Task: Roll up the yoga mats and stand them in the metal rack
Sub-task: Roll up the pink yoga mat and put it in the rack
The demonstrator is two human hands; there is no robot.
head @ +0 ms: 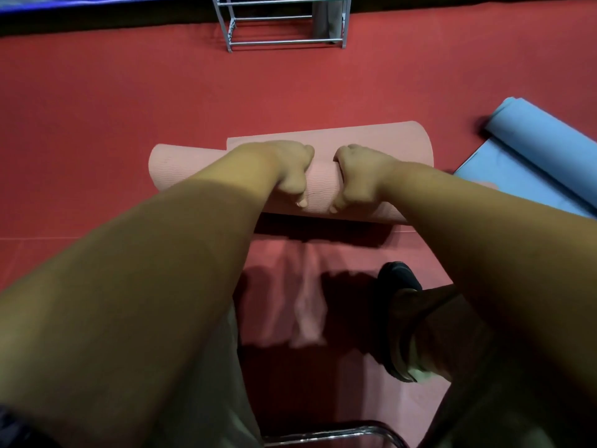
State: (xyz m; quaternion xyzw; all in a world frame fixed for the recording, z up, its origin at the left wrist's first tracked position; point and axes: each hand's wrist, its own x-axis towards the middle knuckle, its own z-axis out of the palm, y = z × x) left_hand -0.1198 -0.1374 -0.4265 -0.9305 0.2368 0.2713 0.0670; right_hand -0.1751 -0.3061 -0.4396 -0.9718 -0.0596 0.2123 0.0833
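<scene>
Both bare arms stretch forward, the forearms drawing together toward the pink mat roll (323, 182). The left hand (290, 169) and right hand (360, 176) sit side by side at the roll's middle, slightly apart. Their fingers curl over its near side, gripping it.

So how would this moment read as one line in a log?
step: rolling; left hand: grips pink mat; right hand: grips pink mat; blue mat: partly rolled, right; metal rack: ahead

- red floor (97, 108), kinda padded looking
- pink mat (371, 147) mid-floor, mostly rolled, flat part toward the near edge
- blue mat (533, 150) by the right edge, half rolled
- metal rack (284, 43) standing at the far edge
</scene>
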